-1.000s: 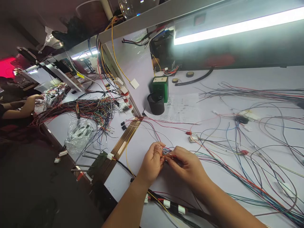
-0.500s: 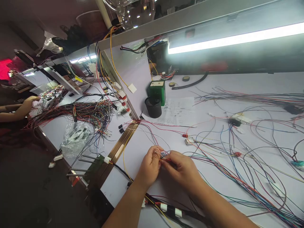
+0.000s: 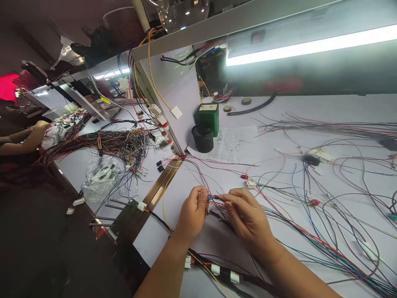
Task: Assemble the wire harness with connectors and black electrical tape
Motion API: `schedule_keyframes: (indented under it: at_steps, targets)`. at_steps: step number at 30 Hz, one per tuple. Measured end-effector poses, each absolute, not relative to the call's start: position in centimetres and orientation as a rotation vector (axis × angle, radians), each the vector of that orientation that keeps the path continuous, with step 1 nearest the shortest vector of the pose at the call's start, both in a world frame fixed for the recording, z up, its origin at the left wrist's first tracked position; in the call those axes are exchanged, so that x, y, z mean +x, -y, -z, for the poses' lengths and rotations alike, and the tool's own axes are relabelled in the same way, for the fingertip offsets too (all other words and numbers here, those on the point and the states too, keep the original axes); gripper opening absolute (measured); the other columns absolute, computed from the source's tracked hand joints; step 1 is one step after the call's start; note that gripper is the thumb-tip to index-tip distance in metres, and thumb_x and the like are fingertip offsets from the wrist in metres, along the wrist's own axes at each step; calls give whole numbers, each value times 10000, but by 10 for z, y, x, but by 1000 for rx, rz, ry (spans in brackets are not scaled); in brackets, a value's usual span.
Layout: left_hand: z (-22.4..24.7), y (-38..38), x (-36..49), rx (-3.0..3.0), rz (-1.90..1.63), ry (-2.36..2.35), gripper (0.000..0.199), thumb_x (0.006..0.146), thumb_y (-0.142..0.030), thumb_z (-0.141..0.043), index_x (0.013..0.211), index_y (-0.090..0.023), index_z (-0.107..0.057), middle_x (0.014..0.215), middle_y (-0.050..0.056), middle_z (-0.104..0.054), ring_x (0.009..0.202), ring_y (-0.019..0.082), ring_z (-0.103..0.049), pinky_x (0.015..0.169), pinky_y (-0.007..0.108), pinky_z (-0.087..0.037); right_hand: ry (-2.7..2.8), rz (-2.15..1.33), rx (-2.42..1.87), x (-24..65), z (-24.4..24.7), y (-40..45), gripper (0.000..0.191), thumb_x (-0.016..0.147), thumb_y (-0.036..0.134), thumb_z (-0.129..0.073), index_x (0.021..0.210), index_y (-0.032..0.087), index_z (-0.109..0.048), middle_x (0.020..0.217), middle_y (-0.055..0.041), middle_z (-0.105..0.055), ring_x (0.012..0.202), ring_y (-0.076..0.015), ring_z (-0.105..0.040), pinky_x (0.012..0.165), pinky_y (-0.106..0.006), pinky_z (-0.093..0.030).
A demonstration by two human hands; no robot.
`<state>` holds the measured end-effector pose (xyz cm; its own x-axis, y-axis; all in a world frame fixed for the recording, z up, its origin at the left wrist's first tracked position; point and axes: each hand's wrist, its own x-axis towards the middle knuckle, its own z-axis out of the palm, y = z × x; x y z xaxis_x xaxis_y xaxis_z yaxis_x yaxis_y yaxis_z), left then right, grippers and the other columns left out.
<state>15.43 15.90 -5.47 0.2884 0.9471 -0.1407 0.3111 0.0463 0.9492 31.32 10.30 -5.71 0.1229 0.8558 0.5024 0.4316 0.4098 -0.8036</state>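
My left hand (image 3: 192,213) is closed around the end of a bundle of thin coloured wires, its thumb pressed on top. To its right, my right hand (image 3: 246,215) pinches wires of the same bundle between thumb and fingers. A short stretch of wires (image 3: 213,198) shows between the two hands. From my right hand the long coloured wires (image 3: 305,234) run across the white table to the lower right. Which wire each fingertip grips is too small to tell.
A black mesh cup (image 3: 202,138) and a green box (image 3: 209,118) stand on a printed sheet (image 3: 237,145). Loose wires with connectors cover the right side. A black cable with white labels (image 3: 225,275) lies near my forearms. At the far left are a person's arms (image 3: 26,138) beside a wire heap.
My right hand has moved right, away from my left hand, and more of the wires now shows between them. The view has shifted slightly.
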Motion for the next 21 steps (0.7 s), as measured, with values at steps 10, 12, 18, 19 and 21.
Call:
schedule_keyframes:
  at_steps: [10, 12, 18, 19, 21]
  targets:
    - [43, -156, 154, 1310, -746, -1060, 438, 890, -603, -392, 862, -190, -534, 623, -43, -379, 534, 90, -345, 469, 187, -296, 1547, -930, -1421, 315, 55, -106, 331, 966, 386, -375, 737, 214, -542, 676, 5, -563, 646, -146, -509, 619, -268, -393]
    - [44, -155, 154, 1328, -742, -1052, 430, 889, -601, -396, 842, -192, -523, 614, -45, -370, 536, 94, -334, 480, 193, -297, 1566, -942, -1409, 315, 55, -107, 329, 964, 387, -369, 736, 215, -533, 683, 4, -563, 650, -147, -507, 623, -269, -393]
    - [47, -155, 154, 1414, -724, -1058, 326, 898, -513, -472, 831, -195, -509, 607, -60, -317, 515, 85, -279, 484, 210, -264, 1582, -933, -1419, 315, 56, -107, 328, 955, 378, -382, 714, 211, -531, 657, 11, -552, 627, -140, -499, 600, -259, -391]
    - [46, -155, 154, 1421, -727, -1066, 317, 902, -501, -472, 829, -195, -510, 614, -59, -318, 520, 84, -283, 487, 209, -268, 1573, -933, -1425, 314, 56, -107, 318, 952, 377, -393, 725, 211, -544, 660, 12, -558, 627, -140, -503, 600, -257, -394]
    - [46, -154, 155, 1424, -740, -1080, 307, 908, -485, -471, 824, -193, -511, 631, -54, -330, 537, 83, -300, 497, 202, -281, 1527, -939, -1447, 314, 58, -107, 256, 936, 386, -436, 813, 216, -584, 658, 20, -570, 615, -141, -509, 590, -256, -399]
